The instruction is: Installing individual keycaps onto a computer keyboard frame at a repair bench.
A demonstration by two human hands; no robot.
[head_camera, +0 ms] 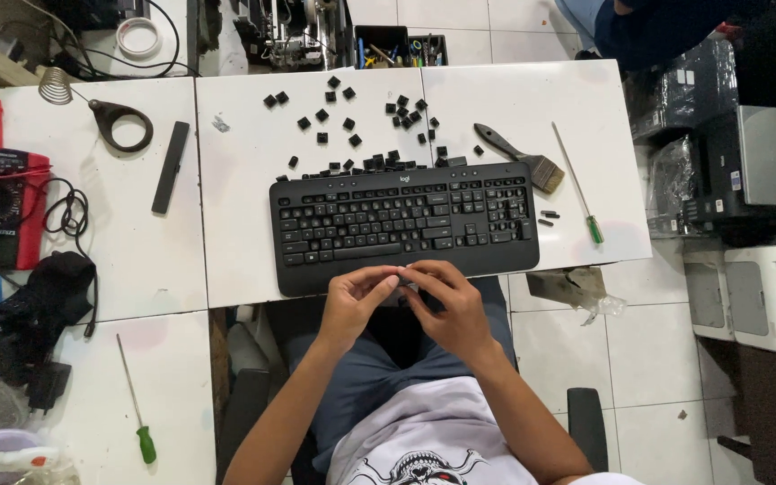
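A black keyboard (403, 218) lies on the white table (244, 198), with several loose black keycaps (349, 115) scattered behind it. My left hand (355, 301) and my right hand (451, 305) meet at the table's front edge, just below the keyboard's palm rest. Their fingertips pinch a small pale piece (403, 272) between them; what it is I cannot tell. Both hands hover over my lap.
A paintbrush (523, 157) and a green-handled screwdriver (578, 186) lie right of the keyboard. A black bar (171, 167), a round black tool (120, 122) and a red multimeter (0, 202) sit to the left. Another green screwdriver (135, 403) lies on the lower-left table. Printers (761, 171) stand at right.
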